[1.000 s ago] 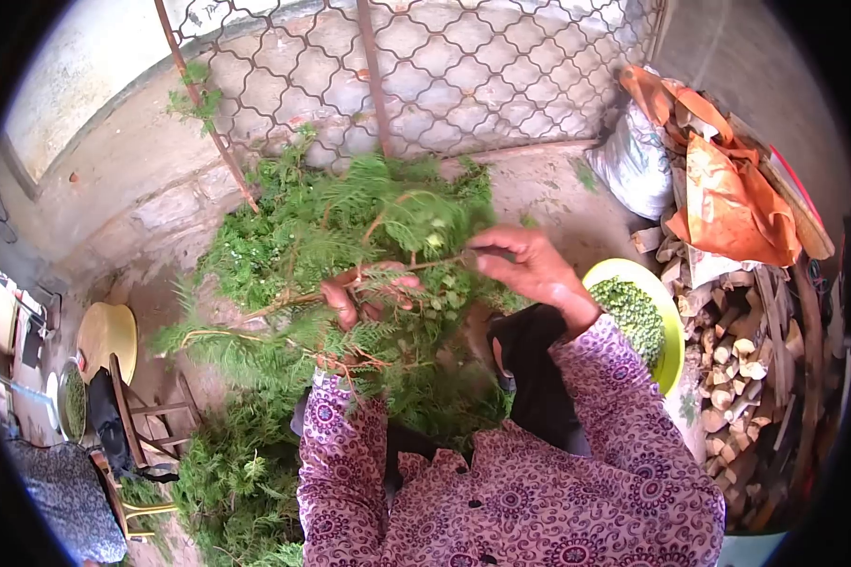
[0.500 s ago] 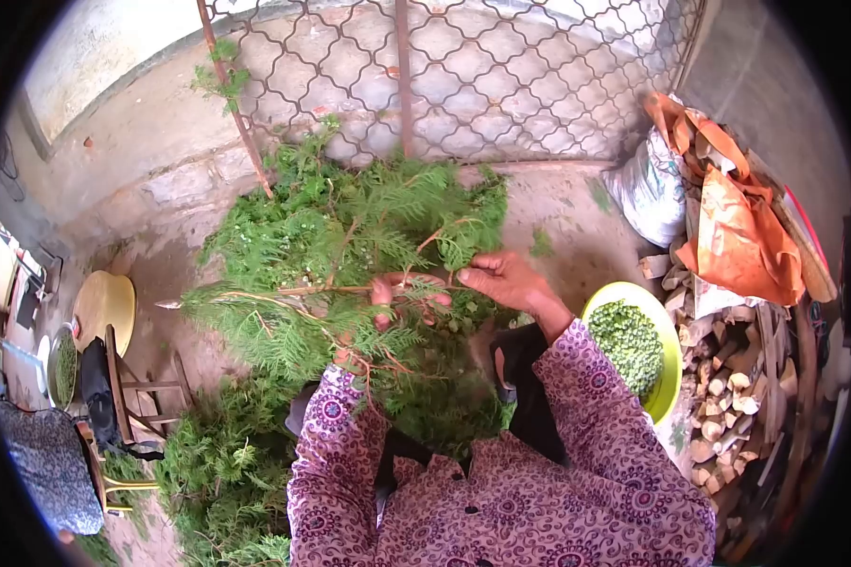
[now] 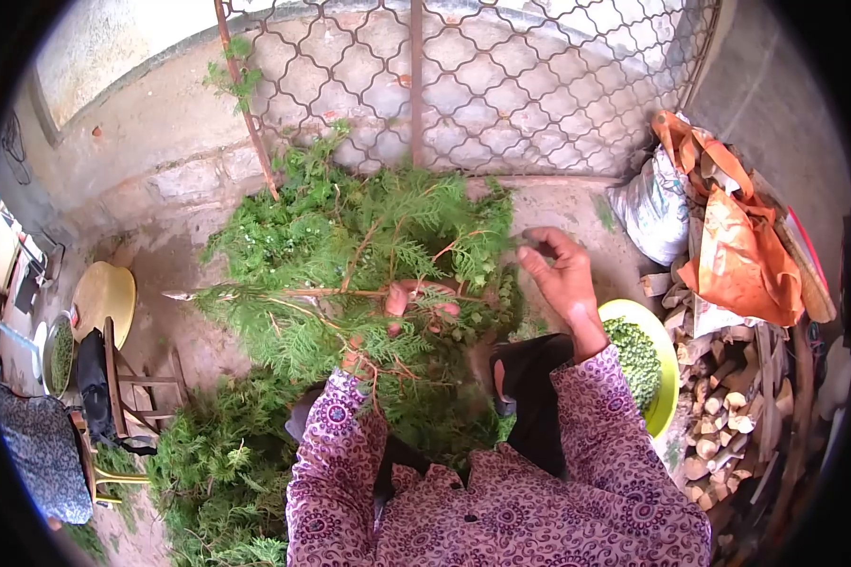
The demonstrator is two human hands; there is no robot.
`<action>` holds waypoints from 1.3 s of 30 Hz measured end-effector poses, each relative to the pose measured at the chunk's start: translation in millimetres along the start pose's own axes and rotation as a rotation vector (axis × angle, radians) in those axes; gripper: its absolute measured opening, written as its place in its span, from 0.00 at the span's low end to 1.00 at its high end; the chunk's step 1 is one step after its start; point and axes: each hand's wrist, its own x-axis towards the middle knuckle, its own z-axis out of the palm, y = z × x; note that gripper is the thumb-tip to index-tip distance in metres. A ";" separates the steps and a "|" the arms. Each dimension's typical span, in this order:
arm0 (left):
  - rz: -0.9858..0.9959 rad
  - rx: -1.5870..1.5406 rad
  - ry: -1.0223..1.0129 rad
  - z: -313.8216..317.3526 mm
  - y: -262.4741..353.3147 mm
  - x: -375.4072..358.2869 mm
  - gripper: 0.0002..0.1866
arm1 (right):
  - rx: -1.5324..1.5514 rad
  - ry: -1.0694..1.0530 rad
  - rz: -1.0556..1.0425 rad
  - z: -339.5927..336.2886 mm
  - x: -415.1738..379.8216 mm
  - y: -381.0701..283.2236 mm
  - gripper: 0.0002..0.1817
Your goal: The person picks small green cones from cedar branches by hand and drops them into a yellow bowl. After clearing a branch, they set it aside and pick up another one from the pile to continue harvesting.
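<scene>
A leafy green branch (image 3: 321, 307) with a brown stem lies across my left hand (image 3: 421, 300), whose fingers are wrapped round the stem. Foliage hides part of that hand and wrist. My right hand (image 3: 560, 274) is raised to the right of the branch, apart from it, with thumb and forefinger spread and nothing seen between them. Beneath and beyond the branch is a heap of green sprigs (image 3: 284, 213). Near my right forearm stands a yellow-green bowl (image 3: 669, 378) holding small green pieces (image 3: 633, 364).
Stacked firewood (image 3: 728, 406), an orange bag (image 3: 742, 250) and a white sack (image 3: 652, 208) are at the right. A metal lattice (image 3: 529, 85) stands ahead. More cut greenery (image 3: 227, 454) lies at lower left, near a wooden chair (image 3: 147, 383) and another person's patterned clothing (image 3: 38, 454).
My right hand has moved away from the stem, to the right, and its fingers have opened. My left hand still holds the branch. The view has shifted slightly.
</scene>
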 end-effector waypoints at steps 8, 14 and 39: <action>-0.075 -0.051 -0.011 3.7 6.3 -4.3 0.52 | -0.101 0.024 -0.293 21.6 1.0 -39.2 0.26; 0.020 0.007 -0.125 0.4 11.0 -6.4 0.47 | 0.142 -0.275 -0.155 28.6 3.1 -25.9 0.07; -0.224 0.195 0.571 -25.5 19.0 -5.1 0.21 | 0.096 -0.186 0.062 15.8 44.4 -65.3 0.06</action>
